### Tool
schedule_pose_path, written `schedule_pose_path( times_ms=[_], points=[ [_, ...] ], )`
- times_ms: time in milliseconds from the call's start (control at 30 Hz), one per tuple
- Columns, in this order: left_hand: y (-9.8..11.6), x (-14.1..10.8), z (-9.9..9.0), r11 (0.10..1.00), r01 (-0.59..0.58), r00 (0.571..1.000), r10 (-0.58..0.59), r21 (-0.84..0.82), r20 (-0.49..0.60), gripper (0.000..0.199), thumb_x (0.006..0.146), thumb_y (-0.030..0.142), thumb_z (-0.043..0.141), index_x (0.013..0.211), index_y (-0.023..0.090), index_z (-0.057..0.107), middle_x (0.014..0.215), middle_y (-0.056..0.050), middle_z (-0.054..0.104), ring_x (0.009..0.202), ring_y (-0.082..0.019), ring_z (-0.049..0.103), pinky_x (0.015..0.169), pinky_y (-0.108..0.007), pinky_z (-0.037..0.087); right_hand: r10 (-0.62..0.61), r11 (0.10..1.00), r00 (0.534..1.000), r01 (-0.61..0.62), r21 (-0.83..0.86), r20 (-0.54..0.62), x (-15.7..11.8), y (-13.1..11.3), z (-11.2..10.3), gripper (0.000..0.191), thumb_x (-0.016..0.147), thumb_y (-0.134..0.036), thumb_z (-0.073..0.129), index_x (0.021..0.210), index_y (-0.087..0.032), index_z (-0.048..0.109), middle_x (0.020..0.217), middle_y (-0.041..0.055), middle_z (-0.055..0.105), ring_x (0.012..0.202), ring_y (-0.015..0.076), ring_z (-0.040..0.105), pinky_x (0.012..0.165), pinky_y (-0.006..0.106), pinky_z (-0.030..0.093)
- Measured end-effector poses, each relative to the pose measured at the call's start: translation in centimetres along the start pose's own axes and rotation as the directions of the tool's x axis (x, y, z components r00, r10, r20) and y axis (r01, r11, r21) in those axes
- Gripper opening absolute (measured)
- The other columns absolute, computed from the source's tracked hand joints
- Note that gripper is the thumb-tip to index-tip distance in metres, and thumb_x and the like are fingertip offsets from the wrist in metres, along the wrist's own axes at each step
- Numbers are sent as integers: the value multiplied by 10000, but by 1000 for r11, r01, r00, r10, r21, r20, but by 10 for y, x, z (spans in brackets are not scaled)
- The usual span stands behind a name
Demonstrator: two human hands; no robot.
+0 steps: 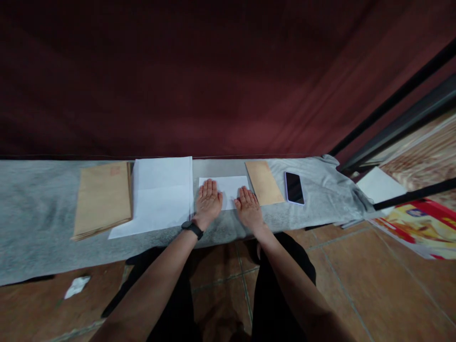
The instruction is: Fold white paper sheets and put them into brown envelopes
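A small white sheet of paper (230, 190), possibly folded, lies flat on the grey cloth in front of me. My left hand (208, 200) rests palm down over its left end, fingers stretched out. Over the right end lies my right hand (248, 206), also flat with the fingers extended. Just beyond my right hand is a single brown envelope (266, 183). To the left of my left hand sits a stack of larger white paper (164, 190), its edges a little uneven.
A pile of brown envelopes (103, 197) sits at the left, touching the white paper. At the right a phone (294, 188) lies on the grey cloth (32, 213). A dark red curtain (213, 85) hangs behind. A colourful box (420, 223) is by the right-hand metal bars.
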State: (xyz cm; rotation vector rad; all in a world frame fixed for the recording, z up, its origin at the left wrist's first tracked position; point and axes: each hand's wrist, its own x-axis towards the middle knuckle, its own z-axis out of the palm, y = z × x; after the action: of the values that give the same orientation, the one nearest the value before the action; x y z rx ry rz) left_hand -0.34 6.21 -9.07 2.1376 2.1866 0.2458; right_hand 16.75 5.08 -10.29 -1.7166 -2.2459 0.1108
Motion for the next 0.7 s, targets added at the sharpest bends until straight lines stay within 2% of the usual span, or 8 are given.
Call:
schedule_pose_path(
  times_ms=[133,233,300,367,467,600,700],
  points=[
    [2,2,-2,999,40,999,-40,-1,-27,620,1021,309,284,1549,-13,325,1647,-229,261,1551,-327,201,1265,-485,177,31,999,999,-32,11,27,3,-1,-2,560,1075,-358,310,1524,-43,420,1578,183,412,1488,281,379,1224,463,311],
    [6,3,-3,997,-65,996,63,-33,-62,601,1025,311,276,1561,48,336,1660,-168,272,1558,-299,185,1273,-480,159,-31,998,998,27,61,60,10,-6,-5,552,1078,-352,264,1537,-84,413,1582,163,414,1503,261,354,1221,479,319],
    [8,5,-2,988,-143,989,140,-56,-53,588,1022,293,271,1569,87,337,1659,-125,297,1560,-272,189,1276,-470,158,-94,992,992,86,96,80,19,-10,-6,550,1081,-343,232,1538,-98,414,1589,152,409,1511,242,340,1223,470,324],
    [9,7,0,984,-167,986,166,-65,-28,583,1015,276,275,1566,103,350,1648,-115,326,1556,-270,206,1273,-481,165,-147,984,985,136,118,89,29,-13,-6,554,1084,-339,209,1537,-93,413,1597,146,400,1518,225,324,1230,449,319],
    [6,10,5,985,-166,986,165,-57,-21,578,1008,268,276,1557,117,374,1630,-116,364,1547,-265,238,1266,-491,175,-180,979,979,169,112,98,42,-17,0,548,1087,-325,199,1526,-92,430,1591,139,414,1514,210,332,1237,427,306],
    [-1,13,8,990,-137,989,134,-34,-67,579,1005,271,279,1563,144,368,1628,-104,369,1538,-241,269,1263,-470,177,-124,992,990,122,30,68,48,-17,12,526,1086,-338,268,1530,-106,427,1603,137,391,1513,240,333,1241,455,276],
    [-5,13,8,997,-81,993,79,-17,-83,587,1011,300,284,1561,111,363,1637,-132,339,1538,-251,269,1262,-466,181,-94,995,995,95,-22,33,47,-14,18,534,1081,-377,322,1549,-130,401,1621,137,353,1510,271,336,1234,475,273]
  ],
)
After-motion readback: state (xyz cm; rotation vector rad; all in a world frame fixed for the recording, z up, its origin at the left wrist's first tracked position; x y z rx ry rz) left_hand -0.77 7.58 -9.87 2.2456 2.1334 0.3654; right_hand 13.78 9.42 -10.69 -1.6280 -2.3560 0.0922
